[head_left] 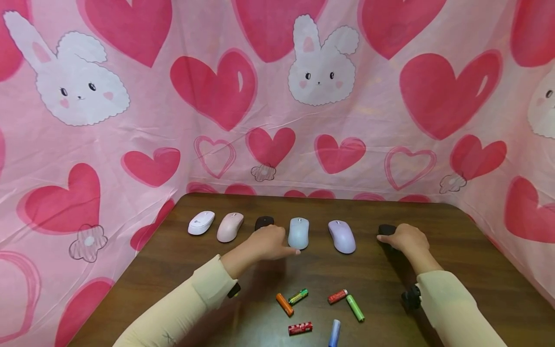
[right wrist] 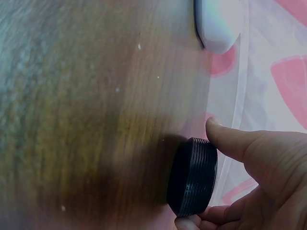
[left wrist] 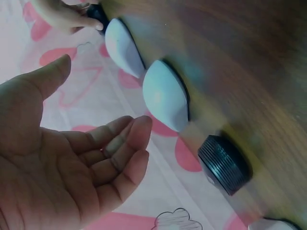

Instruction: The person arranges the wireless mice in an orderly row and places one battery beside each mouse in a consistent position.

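My left hand (head_left: 270, 242) hovers over the table, fingers loosely bent and holding nothing. It is between a black mouse (head_left: 264, 222), which it partly covers in the head view, and a light blue mouse (head_left: 299, 233). In the left wrist view this black mouse (left wrist: 224, 164) shows a ribbed end, apart from the fingertips. On the right side, my right hand (head_left: 409, 239) grips another black mouse (head_left: 387, 229). The right wrist view has the thumb at one side of this ribbed mouse (right wrist: 194, 177) and the fingers at the other.
A white mouse (head_left: 201, 223), a pink mouse (head_left: 230, 227) and a lilac mouse (head_left: 342, 236) complete the row along the back. Nearer the front lie several batteries, among them an orange one (head_left: 284, 304) and a blue one (head_left: 334, 332). Heart-patterned cloth (head_left: 208, 115) hangs around the table.
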`<act>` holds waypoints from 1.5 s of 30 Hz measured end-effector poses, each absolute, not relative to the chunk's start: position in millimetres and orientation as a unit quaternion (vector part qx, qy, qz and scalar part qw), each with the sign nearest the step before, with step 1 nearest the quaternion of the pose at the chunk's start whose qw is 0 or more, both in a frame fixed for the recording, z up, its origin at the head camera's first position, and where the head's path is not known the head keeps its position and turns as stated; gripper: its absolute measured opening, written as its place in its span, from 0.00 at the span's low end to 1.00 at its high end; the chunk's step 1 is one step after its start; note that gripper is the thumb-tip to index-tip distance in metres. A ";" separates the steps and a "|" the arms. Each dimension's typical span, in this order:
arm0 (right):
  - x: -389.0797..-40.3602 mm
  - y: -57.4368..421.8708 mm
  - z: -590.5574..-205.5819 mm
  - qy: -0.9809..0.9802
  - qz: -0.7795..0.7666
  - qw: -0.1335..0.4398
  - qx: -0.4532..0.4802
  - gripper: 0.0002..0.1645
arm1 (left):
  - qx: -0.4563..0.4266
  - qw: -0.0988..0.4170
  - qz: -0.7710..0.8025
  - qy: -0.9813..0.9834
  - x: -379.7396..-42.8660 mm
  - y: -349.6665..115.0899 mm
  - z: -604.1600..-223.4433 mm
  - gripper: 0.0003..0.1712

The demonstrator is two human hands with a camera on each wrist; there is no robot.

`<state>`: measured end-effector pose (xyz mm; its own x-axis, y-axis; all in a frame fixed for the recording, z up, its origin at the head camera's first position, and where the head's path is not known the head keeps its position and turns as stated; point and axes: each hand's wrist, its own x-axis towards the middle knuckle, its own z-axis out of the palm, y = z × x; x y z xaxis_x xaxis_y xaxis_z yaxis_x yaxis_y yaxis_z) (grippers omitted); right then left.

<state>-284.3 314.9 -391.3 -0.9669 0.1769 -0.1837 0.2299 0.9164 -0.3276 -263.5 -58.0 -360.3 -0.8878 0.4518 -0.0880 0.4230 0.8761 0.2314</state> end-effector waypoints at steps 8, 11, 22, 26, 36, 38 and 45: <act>-283.0 315.1 -390.5 0.976 -0.174 0.081 0.100 0.46 | 0.275 0.051 0.118 0.953 -252.9 -74.7 -359.6 0.30; -282.5 315.6 -389.4 0.978 -0.171 0.082 0.091 0.43 | 0.297 0.044 0.127 0.945 -248.9 -79.7 -360.9 0.31; -280.1 316.5 -385.8 0.981 -0.162 0.078 0.070 0.41 | 0.375 0.075 0.146 0.912 -234.5 -91.9 -363.0 0.29; -277.8 316.3 -382.3 0.983 -0.157 0.071 0.067 0.40 | 0.420 0.090 0.133 0.893 -226.8 -93.6 -368.4 0.27; -272.0 317.8 -374.2 0.984 -0.152 0.064 0.066 0.42 | 0.468 0.115 0.093 0.871 -213.9 -93.1 -384.0 0.17; -270.2 317.4 -372.2 0.984 -0.154 0.064 0.065 0.41 | 0.472 0.122 0.096 0.868 -212.5 -92.9 -385.5 0.15; -262.6 310.7 -363.2 0.986 -0.152 0.045 0.054 0.34 | 0.474 0.129 0.080 0.867 -209.2 -94.2 -390.5 0.13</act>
<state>-262.6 310.7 -363.2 -0.9902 0.0919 -0.1052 0.1193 0.9481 -0.2946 -209.2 -94.2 -390.5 -0.5173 0.8429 -0.1479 0.8019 0.5378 0.2604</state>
